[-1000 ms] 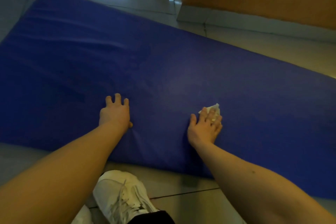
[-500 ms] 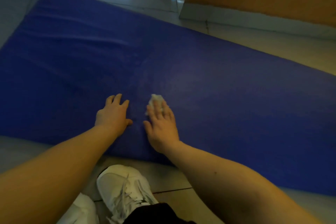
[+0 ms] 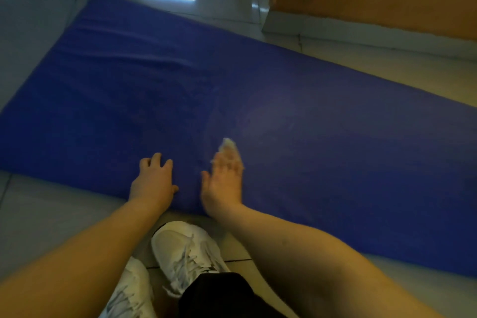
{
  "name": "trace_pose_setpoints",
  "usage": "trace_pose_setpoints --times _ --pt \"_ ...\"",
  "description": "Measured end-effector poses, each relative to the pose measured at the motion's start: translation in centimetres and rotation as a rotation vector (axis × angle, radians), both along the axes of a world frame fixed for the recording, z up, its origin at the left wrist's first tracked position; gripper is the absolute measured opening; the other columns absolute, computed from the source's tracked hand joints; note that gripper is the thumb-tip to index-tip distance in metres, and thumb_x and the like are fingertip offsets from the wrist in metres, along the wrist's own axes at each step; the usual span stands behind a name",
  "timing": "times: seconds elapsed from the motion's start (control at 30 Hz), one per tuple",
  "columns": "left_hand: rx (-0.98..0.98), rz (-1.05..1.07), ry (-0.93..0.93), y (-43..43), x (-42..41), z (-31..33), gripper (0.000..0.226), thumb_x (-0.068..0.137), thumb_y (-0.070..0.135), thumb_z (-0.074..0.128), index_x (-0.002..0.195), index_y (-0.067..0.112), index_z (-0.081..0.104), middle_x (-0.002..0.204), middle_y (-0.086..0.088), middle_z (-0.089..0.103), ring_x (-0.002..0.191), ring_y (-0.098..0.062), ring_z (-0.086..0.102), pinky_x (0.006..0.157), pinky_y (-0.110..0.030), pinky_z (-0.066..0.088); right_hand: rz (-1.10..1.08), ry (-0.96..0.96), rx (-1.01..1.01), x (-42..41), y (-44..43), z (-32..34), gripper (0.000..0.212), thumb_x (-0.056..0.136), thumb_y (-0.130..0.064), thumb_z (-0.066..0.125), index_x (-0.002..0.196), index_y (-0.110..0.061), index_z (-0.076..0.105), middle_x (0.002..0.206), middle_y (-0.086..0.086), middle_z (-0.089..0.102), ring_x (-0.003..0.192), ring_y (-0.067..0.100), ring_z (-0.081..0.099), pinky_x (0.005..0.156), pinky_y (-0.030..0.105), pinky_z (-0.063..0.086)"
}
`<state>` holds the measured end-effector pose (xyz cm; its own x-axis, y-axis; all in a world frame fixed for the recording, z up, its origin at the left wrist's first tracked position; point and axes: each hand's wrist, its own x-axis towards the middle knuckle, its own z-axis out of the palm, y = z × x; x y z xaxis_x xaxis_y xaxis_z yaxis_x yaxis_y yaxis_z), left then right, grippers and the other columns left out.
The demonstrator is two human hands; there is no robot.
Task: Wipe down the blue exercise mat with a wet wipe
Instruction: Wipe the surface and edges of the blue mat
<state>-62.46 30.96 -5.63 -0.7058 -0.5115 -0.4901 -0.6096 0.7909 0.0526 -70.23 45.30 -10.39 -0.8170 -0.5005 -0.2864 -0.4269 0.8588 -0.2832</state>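
- Right hand point(image 3: 224, 184) lies flat, fingers stretched out, pressing the wet wipe point(image 3: 228, 144) onto the blue mat point(image 3: 335, 152). Only a crumpled tuft shows past the fingertips, so it could bunch up or slip free mid-stroke.
- Left hand point(image 3: 154, 183) is just beside it, fingers loosely bent, holding nothing, braced near the mat's edge. If it lifts, the mat may skid on the tile floor point(image 3: 51, 214).
- Beyond the left hand the mat ripples, and the wipe may skip those folds.
- Everything beyond both hands looks a long reach; leaning risks toppling over the white shoes point(image 3: 185, 250).
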Motion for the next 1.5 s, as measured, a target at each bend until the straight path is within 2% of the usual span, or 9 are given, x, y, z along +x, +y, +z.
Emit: trace_pose_setpoints --times 0.1,0.2,0.4,0.57,0.77,0.9,1.17,1.33,1.5 --pt "0.006 -0.014 -0.045 -0.1 0.3 0.1 0.083 0.093 0.045 0.065 0.158 0.024 0.017 0.164 -0.003 0.004 0.148 -0.030 0.011 0.100 -0.042 0.051 0.265 -0.082 0.010 1.4 -1.0 0.3 0.071 0.105 -0.049 0.025 0.162 -0.015 -0.003 0.164 0.000 -0.031 0.149 0.017 -0.032 0.125 0.045 -0.007" --pt "0.019 -0.045 -0.086 -0.3 0.5 0.3 0.088 0.093 0.046 0.066 0.159 0.024 0.012 0.165 -0.003 -0.002 0.149 -0.029 0.007 0.097 -0.041 0.053 0.310 -0.059 0.049 -0.5 2.7 0.1 0.071 0.104 -0.053 0.021 0.162 -0.021 -0.004 0.165 -0.004 -0.028 0.151 0.016 -0.027 0.126 0.044 -0.002" --pt "-0.051 -0.055 -0.119 0.6 -0.1 0.5 0.087 0.093 0.044 0.066 0.159 0.019 0.014 0.165 -0.007 0.001 0.148 -0.031 0.012 0.095 -0.039 0.051 -0.225 0.034 0.210 -3.7 14.5 0.3 0.074 0.103 -0.055 0.015 0.160 -0.016 -0.011 0.161 0.006 -0.036 0.153 0.025 -0.023 0.126 0.044 -0.002" --pt "-0.093 -0.076 -0.160 0.6 -0.6 0.6 0.087 0.091 0.046 0.068 0.157 0.016 0.018 0.163 -0.009 0.006 0.145 -0.033 0.019 0.092 -0.039 0.053 -0.534 -0.113 0.225 -2.3 11.1 1.2 0.079 0.103 -0.060 0.017 0.160 -0.013 -0.011 0.156 0.012 -0.041 0.148 0.033 -0.032 0.122 0.051 -0.014" --pt "-0.114 -0.091 -0.182 0.5 -0.6 0.6 0.087 0.092 0.049 0.065 0.157 0.019 0.016 0.164 -0.008 0.005 0.145 -0.032 0.018 0.090 -0.038 0.052 0.107 -0.183 0.102 3.4 2.8 1.0 0.075 0.103 -0.058 0.020 0.160 -0.020 -0.010 0.161 0.005 -0.035 0.147 0.029 -0.036 0.122 0.055 -0.013" --pt "-0.088 -0.092 -0.178 0.4 -0.3 0.8 0.088 0.092 0.050 0.065 0.158 0.021 0.014 0.164 -0.007 0.003 0.146 -0.032 0.016 0.092 -0.040 0.052 0.412 -0.103 0.078 2.0 6.2 1.0 0.072 0.105 -0.054 0.023 0.161 -0.024 -0.011 0.163 -0.005 -0.033 0.148 0.015 -0.033 0.126 0.046 -0.003" --pt "-0.092 -0.091 -0.175 0.3 -0.5 0.6 0.088 0.091 0.049 0.066 0.157 0.019 0.017 0.164 -0.009 0.005 0.145 -0.034 0.017 0.092 -0.040 0.052 0.286 -0.001 0.182 -0.5 21.6 2.2 0.080 0.105 -0.049 0.034 0.159 -0.018 -0.015 0.165 -0.001 -0.029 0.153 0.017 -0.024 0.123 0.041 0.001" --pt "-0.103 -0.105 -0.177 0.3 -0.6 0.6 0.088 0.090 0.049 0.067 0.156 0.018 0.018 0.162 -0.009 0.008 0.144 -0.034 0.019 0.092 -0.041 0.052 0.221 -0.073 0.187 1.3 17.8 1.7 0.074 0.106 -0.050 0.027 0.159 -0.020 -0.014 0.160 -0.001 -0.038 0.149 0.019 -0.033 0.123 0.040 -0.012" --pt "-0.094 -0.105 -0.179 0.2 -0.5 0.7 0.087 0.090 0.050 0.067 0.156 0.019 0.019 0.162 -0.008 0.009 0.144 -0.034 0.019 0.092 -0.042 0.052 0.529 -0.116 0.067 2.4 10.0 1.1 0.067 0.106 -0.046 0.024 0.162 -0.019 -0.004 0.165 -0.001 -0.028 0.149 0.016 -0.032 0.126 0.046 -0.006"
